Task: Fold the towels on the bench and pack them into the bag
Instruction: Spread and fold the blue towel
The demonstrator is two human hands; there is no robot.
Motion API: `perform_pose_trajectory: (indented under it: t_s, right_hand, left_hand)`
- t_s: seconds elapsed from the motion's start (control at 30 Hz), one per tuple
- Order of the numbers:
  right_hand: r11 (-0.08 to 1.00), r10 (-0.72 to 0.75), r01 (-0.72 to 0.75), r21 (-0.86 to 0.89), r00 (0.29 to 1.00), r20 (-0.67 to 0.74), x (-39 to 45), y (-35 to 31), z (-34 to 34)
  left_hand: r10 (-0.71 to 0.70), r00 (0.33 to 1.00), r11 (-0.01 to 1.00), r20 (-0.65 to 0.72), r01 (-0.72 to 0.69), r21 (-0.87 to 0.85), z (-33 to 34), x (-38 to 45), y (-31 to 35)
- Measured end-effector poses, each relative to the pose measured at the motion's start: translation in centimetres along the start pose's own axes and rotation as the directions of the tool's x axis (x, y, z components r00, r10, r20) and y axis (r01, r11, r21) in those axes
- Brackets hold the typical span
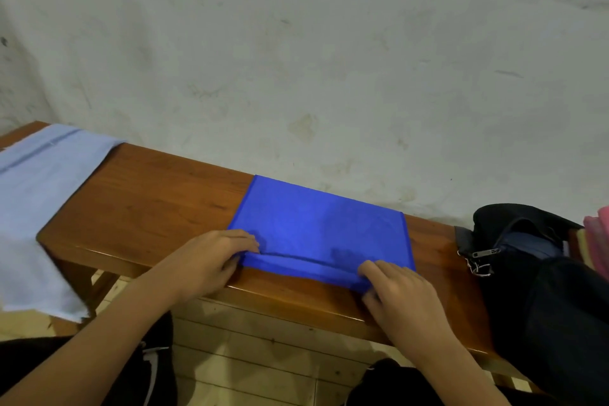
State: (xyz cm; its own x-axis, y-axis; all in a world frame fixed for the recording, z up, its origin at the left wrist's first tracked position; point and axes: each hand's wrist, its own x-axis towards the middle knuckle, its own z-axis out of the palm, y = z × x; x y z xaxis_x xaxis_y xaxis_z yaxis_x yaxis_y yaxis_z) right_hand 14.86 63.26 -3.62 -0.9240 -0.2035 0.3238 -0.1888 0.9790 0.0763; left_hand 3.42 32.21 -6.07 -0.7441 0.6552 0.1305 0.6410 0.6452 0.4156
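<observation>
A bright blue towel (321, 227) lies folded into a flat rectangle in the middle of the wooden bench (145, 204). My left hand (211, 260) pinches its near left corner, fingers on top and thumb at the edge. At the near right corner my right hand (398, 293) pinches the towel's front fold. A pale blue towel (39, 194) is spread over the bench's left end and hangs down the front. At the right end stands a black bag (540, 277), open at the top, with pink and yellow folded cloth (596, 241) showing inside.
A stained white wall (329, 59) runs right behind the bench. Below the bench's front edge is a pale tiled floor (263, 349). My dark-clothed knees show at the bottom of the view.
</observation>
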Motion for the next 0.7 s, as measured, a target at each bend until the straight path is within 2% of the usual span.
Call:
perform_pose_trajectory:
  t_s: [0.1,0.2,0.3,0.4,0.5,0.6,0.7]
  right_hand:
    - [0.989,0.140,-0.142,0.027,0.988,0.064,0.1,0.7,-0.5]
    - [0.949,0.303,-0.311,0.048,0.945,0.127,-0.1,1.7,-0.9]
    - [0.874,0.449,-0.461,0.156,0.887,0.108,-0.2,2.8,-1.0]
    - [0.741,0.573,-0.566,0.361,0.813,0.099,-0.1,3.7,-0.4]
    - [0.619,0.643,-0.587,0.523,0.760,0.092,0.0,4.6,0.1]
    - [0.586,0.658,-0.583,0.564,0.747,0.089,0.1,5.5,0.6]
    - [0.566,0.671,-0.591,0.576,0.735,0.095,0.3,6.0,1.0]
  left_hand:
    - [-0.060,0.998,0.997,0.034,0.062,-0.043,-0.5,0.4,-0.9]
    - [-0.094,0.989,0.988,0.112,0.106,-0.108,-0.8,0.4,-1.8]
    - [-0.090,0.988,0.985,0.128,0.107,-0.135,-0.9,0.3,-2.2]
    - [-0.085,0.995,0.991,0.047,0.089,-0.104,-0.9,0.6,-1.9]
    - [-0.100,0.995,0.980,-0.013,0.096,-0.176,-0.8,1.1,-1.8]
    - [-0.120,0.992,0.959,-0.027,0.109,-0.261,-1.0,1.3,-1.9]
    - [-0.099,0.995,0.973,0.007,0.099,-0.209,-1.4,1.3,-1.4]
